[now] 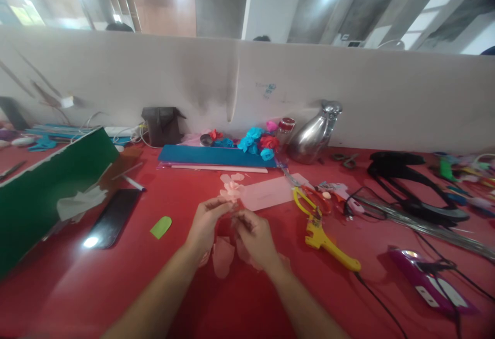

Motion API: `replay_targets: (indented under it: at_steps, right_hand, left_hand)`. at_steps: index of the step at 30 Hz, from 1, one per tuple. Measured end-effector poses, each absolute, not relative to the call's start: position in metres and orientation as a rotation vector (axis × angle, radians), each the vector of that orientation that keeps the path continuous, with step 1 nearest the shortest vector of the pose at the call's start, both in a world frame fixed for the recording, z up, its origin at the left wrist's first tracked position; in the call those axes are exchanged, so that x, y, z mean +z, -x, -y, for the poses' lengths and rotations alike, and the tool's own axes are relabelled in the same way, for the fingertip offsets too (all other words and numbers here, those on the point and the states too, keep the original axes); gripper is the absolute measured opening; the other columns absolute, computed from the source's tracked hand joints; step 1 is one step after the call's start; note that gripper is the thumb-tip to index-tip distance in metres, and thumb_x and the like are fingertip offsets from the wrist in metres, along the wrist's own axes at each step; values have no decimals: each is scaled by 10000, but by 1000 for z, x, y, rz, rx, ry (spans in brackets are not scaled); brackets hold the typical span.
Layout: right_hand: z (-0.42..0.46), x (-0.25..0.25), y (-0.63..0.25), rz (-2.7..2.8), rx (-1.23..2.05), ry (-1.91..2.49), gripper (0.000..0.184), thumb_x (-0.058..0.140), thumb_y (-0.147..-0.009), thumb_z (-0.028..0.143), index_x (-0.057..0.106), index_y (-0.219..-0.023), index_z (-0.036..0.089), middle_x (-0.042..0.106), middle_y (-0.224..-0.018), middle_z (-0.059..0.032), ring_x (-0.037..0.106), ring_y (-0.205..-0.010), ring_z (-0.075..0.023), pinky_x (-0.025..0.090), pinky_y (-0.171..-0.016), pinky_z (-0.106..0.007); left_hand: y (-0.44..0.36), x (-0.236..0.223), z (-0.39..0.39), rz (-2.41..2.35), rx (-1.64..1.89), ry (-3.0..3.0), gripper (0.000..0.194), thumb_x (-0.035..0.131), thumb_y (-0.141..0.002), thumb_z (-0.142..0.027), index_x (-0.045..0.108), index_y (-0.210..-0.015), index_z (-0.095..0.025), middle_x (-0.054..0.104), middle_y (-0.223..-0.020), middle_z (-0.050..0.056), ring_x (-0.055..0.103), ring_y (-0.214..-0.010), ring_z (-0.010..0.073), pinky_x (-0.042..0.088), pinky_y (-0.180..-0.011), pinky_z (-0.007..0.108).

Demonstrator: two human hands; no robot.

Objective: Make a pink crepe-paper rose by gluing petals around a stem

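Observation:
A pale pink paper flower [232,190] rises just above my fingertips, its petals ruffled. My left hand [207,223] is closed in a pinch at the flower's base. Close beside it, my right hand [253,236] has thumb and fingers pressed together just below the flower; what lies between them is too small to make out. Loose pink paper petals [223,257] are on the red table under and between both hands. Behind the flower lies a pink paper strip [268,193], with a few cut petals near its left end.
To the right lie a yellow glue gun [328,248], orange-handled scissors [319,199] and a purple device [429,282] with cords. A phone [114,220], a green paper piece [161,227] and a green board [54,194] are left. Blue and red paper flowers [257,142] and a steel jug [315,135] stand behind.

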State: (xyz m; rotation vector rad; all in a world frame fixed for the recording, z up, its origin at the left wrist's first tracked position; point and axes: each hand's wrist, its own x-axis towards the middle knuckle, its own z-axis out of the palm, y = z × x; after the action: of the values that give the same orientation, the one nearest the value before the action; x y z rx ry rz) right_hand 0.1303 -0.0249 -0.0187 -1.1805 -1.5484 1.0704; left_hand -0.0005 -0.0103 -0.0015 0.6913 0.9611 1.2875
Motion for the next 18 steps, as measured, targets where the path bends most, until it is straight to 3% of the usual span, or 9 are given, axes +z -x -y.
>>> replay_targets:
  at_steps: [9, 18]
  right_hand:
    - [26, -16, -129, 1562, 1034, 1183, 131, 514, -803, 246, 622, -798, 172, 661, -721, -27, 591, -619, -140, 463, -597, -241]
    - [26, -20, -129, 1588, 985, 1217, 146, 516, -799, 246, 642, -819, 174, 665, -712, -14, 578, -606, -133, 457, -591, -237]
  left_hand:
    - [1, 4, 11, -881, 1245, -642, 164, 755, -601, -255, 708, -685, -121, 697, -709, 69, 604, -675, 133, 432, -685, 238]
    - [-1, 5, 13, -959, 1255, -723, 206, 765, -592, -309, 686, -654, -129, 668, -671, 56, 590, -644, 138, 446, -643, 243]
